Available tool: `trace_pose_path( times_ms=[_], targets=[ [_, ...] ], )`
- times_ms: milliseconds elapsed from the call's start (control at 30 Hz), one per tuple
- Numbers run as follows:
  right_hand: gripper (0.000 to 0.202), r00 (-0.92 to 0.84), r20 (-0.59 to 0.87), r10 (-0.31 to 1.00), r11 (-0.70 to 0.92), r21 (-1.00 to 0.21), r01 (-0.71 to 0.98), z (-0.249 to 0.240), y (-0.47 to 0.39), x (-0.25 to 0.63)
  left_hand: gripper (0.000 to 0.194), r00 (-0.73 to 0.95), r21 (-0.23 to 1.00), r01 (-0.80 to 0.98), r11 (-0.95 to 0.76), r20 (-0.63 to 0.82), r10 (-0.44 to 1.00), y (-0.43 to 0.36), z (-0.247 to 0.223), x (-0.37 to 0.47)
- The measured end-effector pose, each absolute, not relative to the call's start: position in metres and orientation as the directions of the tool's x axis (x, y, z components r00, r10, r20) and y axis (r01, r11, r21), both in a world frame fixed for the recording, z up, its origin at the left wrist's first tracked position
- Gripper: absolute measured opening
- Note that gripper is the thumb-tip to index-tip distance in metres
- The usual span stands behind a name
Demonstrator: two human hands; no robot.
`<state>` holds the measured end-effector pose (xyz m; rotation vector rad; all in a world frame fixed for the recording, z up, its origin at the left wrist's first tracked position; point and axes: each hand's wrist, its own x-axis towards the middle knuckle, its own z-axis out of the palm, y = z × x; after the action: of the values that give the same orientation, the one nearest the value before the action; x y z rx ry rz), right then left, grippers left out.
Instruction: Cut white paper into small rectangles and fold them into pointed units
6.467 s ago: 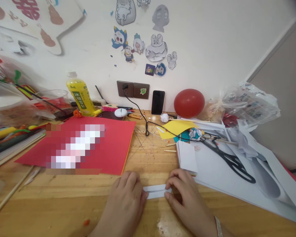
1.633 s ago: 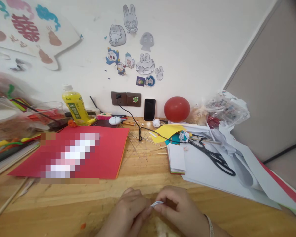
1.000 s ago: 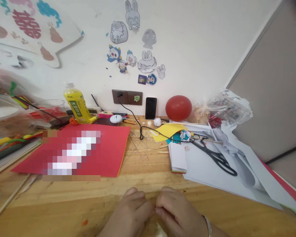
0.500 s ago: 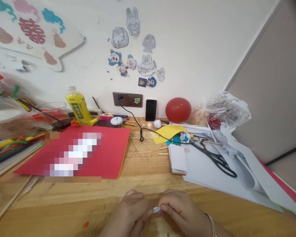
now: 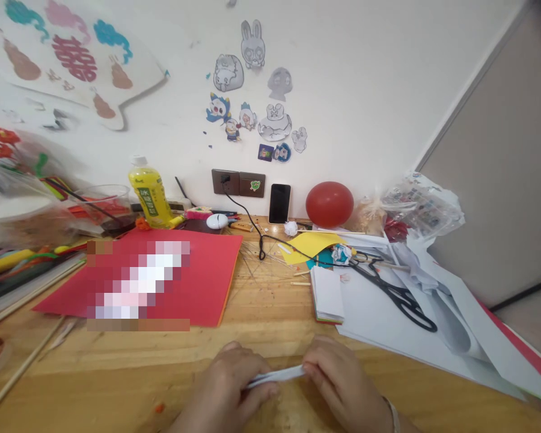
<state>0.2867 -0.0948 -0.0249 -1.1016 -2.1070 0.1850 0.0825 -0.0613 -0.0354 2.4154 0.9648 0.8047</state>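
A narrow strip of folded white paper [image 5: 283,374] spans the gap between my two hands, just above the wooden table near its front edge. My left hand [image 5: 234,385] pinches one end between thumb and fingers, and that end is partly hidden in the grip. At the other end, my right hand [image 5: 336,379] closes its fingertips on the strip; a bracelet circles that wrist. The strip slants slightly upward to the right. Beyond my right hand stands a stack of small white paper sheets [image 5: 328,294].
Red paper sheets [image 5: 207,270] lie at the left, partly blurred out. Black-handled scissors [image 5: 401,294] rest on white paper at the right. Along the wall stand a yellow drink bottle [image 5: 151,195], a phone [image 5: 280,203] and a red balloon [image 5: 329,204]. A wooden stick [image 5: 22,367] lies front left.
My hands have moved apart, so a longer stretch of the white paper strip shows between them. The camera view has shifted slightly, moving the background a little to the right.
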Motion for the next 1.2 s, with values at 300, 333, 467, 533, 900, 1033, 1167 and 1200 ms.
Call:
trace_pose_path(
  times_ms=[300,333,467,533,900,1033,1167,1200],
  targets=[
    [0.038,-0.334,0.506,0.795,0.565,-0.419,0.711,-0.037,-0.087,0.298,0.025,0.405,0.861,0.473,-0.188,-0.023,0.914,-0.061,-0.015,0.081],
    [0.038,-0.338,0.502,0.796,0.566,-0.418,0.711,-0.038,-0.086,0.298,0.027,0.396,0.863,0.472,-0.18,-0.026,0.918,-0.062,-0.013,0.081],
    [0.039,-0.345,0.481,0.806,0.56,-0.432,0.707,-0.038,-0.087,0.298,0.033,0.402,0.862,0.474,-0.179,-0.031,0.915,-0.063,-0.015,0.08],
    [0.04,-0.346,0.46,0.817,0.552,-0.454,0.699,-0.035,-0.087,0.297,0.034,0.418,0.86,0.468,-0.204,-0.013,0.908,-0.063,-0.017,0.08],
    [0.046,-0.41,0.357,0.839,0.543,-0.529,0.652,-0.036,-0.088,0.293,0.035,0.568,0.822,0.413,-0.393,0.105,0.817,-0.062,-0.026,0.081],
    [0.048,-0.416,0.364,0.833,0.553,-0.533,0.641,-0.037,-0.088,0.298,0.032,0.605,0.815,0.357,-0.457,0.171,0.778,-0.058,-0.025,0.074],
    [0.046,-0.365,0.316,0.876,0.483,-0.562,0.672,-0.036,-0.087,0.304,0.037,0.583,0.839,0.336,-0.428,0.172,0.794,-0.05,-0.027,0.065],
    [0.046,-0.349,0.31,0.884,0.467,-0.567,0.679,-0.035,-0.087,0.305,0.039,0.567,0.849,0.333,-0.41,0.167,0.807,-0.049,-0.027,0.063]
  ],
)
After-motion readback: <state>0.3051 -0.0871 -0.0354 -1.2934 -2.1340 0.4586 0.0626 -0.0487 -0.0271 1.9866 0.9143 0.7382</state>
